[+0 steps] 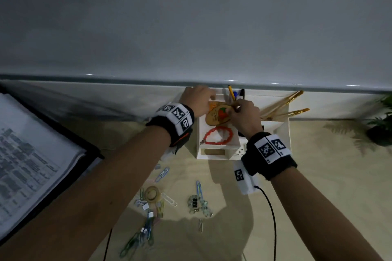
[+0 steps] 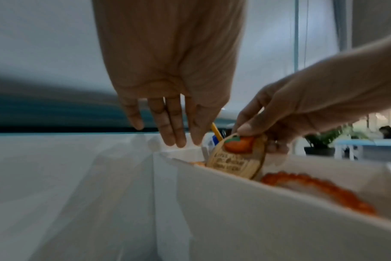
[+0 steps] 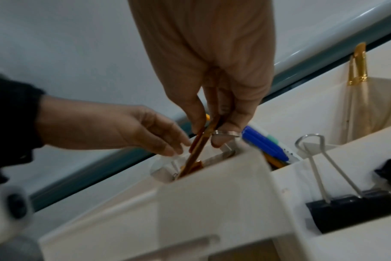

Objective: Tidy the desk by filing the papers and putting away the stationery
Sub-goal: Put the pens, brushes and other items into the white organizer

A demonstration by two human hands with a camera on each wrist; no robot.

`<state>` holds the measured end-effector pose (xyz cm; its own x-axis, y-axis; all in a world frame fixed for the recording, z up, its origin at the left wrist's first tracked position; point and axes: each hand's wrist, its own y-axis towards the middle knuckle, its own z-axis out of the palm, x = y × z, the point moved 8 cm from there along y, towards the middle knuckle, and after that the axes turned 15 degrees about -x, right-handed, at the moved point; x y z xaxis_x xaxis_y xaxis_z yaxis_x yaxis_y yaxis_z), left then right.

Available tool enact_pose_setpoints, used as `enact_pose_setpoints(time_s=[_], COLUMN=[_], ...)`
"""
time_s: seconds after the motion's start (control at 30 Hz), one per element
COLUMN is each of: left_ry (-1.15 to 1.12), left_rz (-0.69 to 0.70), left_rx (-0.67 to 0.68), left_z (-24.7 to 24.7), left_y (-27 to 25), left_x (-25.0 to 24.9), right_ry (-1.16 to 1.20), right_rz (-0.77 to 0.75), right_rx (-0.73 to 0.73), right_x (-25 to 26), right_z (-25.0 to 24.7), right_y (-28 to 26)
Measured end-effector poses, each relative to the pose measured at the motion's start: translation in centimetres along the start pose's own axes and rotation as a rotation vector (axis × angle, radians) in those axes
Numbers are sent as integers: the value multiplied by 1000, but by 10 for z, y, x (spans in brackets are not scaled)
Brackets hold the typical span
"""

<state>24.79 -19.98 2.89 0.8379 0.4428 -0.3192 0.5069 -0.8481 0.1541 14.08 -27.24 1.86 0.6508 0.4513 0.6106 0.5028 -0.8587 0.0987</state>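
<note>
Our right hand (image 1: pixel 244 115) pinches a wooden oval tag (image 2: pixel 237 159) bearing an orange fruit, its lower edge inside a rear compartment of the white organizer (image 1: pixel 217 151) — the tag's lettering is too blurred to read. Just left of it, our left hand (image 1: pixel 196 98) hovers with relaxed fingers (image 2: pixel 174 127) near the organizer's back corner, grasping nothing; whether they touch it we cannot tell. A red bead bracelet (image 1: pixel 218 134) lies in the tray below both hands. Behind our wrists, paper clips (image 1: pixel 146 216) scatter across the counter (image 1: pixel 318 176) — a binder of papers (image 1: pixel 25 154) is cut off left.
</note>
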Motion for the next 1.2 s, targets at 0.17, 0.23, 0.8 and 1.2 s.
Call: enact_pose_setpoints(time_s=[0.17,0.23,0.8,1.2], left_ry=[224,238,-248,-295], left_rz=[203,190,-255,-362], left_rx=[142,123,-78,353], left_z=[27,27,-36,-41], left_y=[8,7,-135,-396], left_x=[-6,-4,35,153], right_ry=[-176,-219,-184,-46], right_rz=[-143,-209,-371,-492], right_rx=[21,31,-112,327], right_x=[15,22,73,163], right_z=[11,17,10,138], right_y=[-5,-9,-79,-300])
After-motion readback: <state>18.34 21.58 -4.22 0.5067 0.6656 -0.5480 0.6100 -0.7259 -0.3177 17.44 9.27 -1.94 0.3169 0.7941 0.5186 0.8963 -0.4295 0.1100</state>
